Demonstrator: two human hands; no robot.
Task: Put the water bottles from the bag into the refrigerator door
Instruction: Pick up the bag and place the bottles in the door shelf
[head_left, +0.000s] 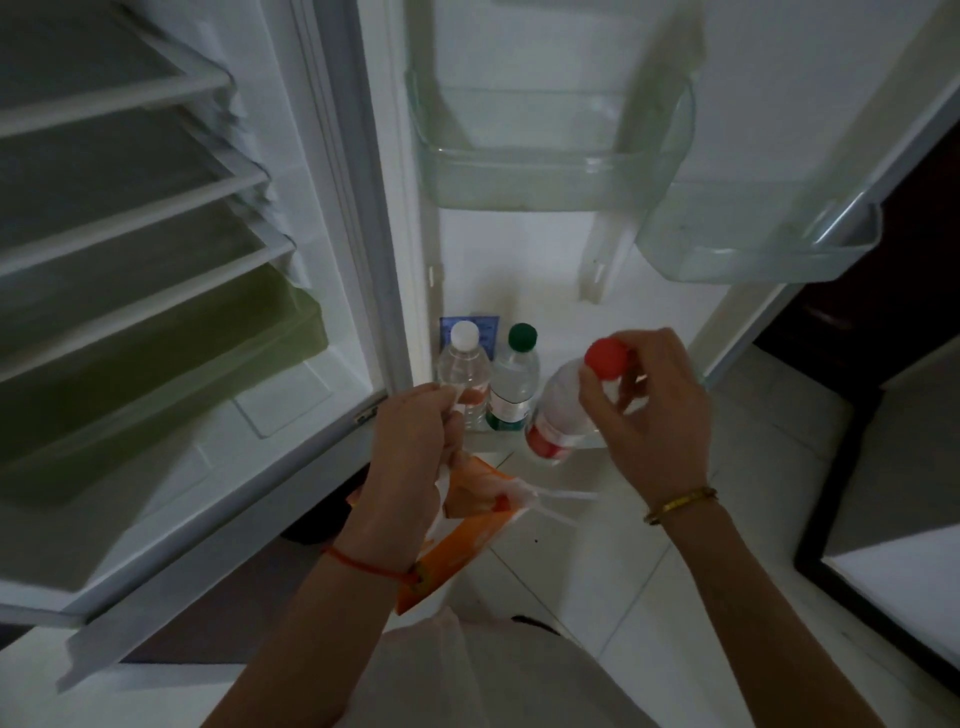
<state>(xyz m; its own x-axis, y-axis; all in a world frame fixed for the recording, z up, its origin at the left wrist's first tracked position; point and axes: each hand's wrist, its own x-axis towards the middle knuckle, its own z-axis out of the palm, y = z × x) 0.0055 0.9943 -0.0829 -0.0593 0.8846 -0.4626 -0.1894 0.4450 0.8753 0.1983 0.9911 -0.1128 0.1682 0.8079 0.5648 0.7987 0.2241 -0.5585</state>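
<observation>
My right hand grips a clear water bottle with a red cap by its neck, tilted, just right of two bottles standing in the lowest part of the open refrigerator door. Those are a white-capped bottle and a green-capped bottle, side by side and upright. My left hand holds up the orange and white bag by its handles, below and in front of the door bottles. I cannot see inside the bag.
Two clear door bins hang higher on the open door. The refrigerator interior with several shelves lies at left. A white tiled floor is below, and dark furniture stands at right.
</observation>
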